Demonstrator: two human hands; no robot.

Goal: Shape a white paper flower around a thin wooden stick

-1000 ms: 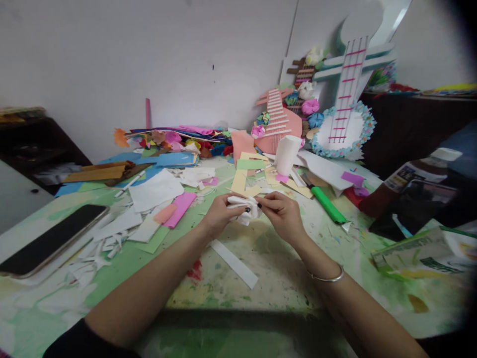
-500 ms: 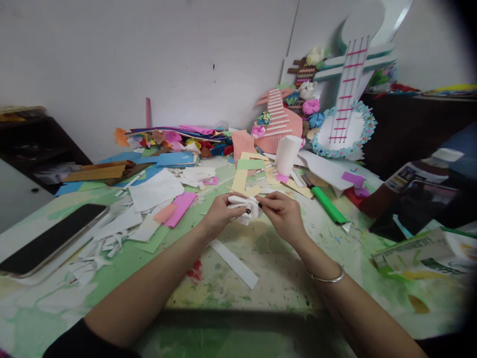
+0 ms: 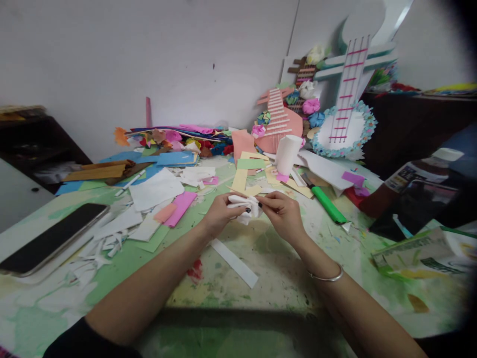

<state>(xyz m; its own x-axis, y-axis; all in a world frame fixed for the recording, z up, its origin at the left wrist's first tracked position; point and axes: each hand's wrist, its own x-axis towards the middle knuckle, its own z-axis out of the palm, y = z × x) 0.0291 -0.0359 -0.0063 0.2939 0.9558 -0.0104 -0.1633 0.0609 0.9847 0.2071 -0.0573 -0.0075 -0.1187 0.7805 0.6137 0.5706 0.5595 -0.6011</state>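
A crumpled, folded piece of white paper is held between my two hands, raised a little over the table. My left hand pinches its left side, thumb in front. My right hand has thumb and forefinger closed on its right edge. The layers bunch like petals, and part of the paper is hidden behind my fingers. On the table below lies a flat white paper strip, apart from both hands.
A dark phone and paper scraps lie left. To the right are a green-handled cutter, a brown bottle and a tilted carton. A white roll stands behind my hands, before paper guitars.
Almost nothing differs. My fingers have shifted very slightly on the white paper, and its folds look a little changed.
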